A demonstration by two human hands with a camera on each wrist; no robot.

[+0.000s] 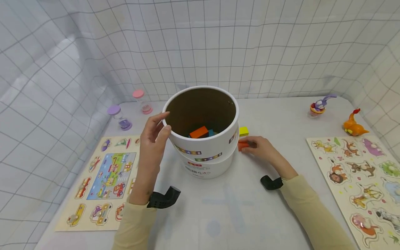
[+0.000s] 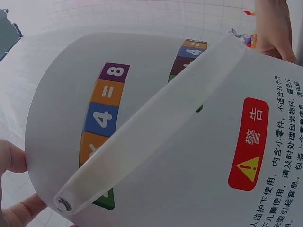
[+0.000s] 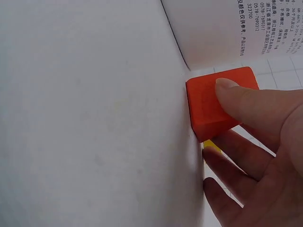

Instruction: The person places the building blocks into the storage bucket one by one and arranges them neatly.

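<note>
A white bucket (image 1: 207, 168) with printed number strips stands upright mid-table. Inside it lie an orange block (image 1: 199, 132) and a blue block (image 1: 211, 133), partly hidden by the near wall. My left hand (image 1: 153, 140) holds the bucket's left rim with thumb and fingers; the left wrist view shows fingertips at the rim and a translucent handle (image 2: 156, 120). Beside the bucket's right wall, my right hand (image 1: 260, 151) pinches an orange-red block (image 3: 208, 97) between thumb and fingers, low against the bucket. Just behind it sits a yellow block (image 1: 243, 131).
Left lies a vehicle puzzle board (image 1: 64, 222), with a purple sand timer (image 1: 120, 118) and a pink one (image 1: 142, 101) behind it. An animal puzzle board (image 1: 343, 194) is at right. Beyond it stand an orange toy (image 1: 354, 125) and a purple toy (image 1: 320, 105). Netted white sheeting (image 1: 218, 45) surrounds the table.
</note>
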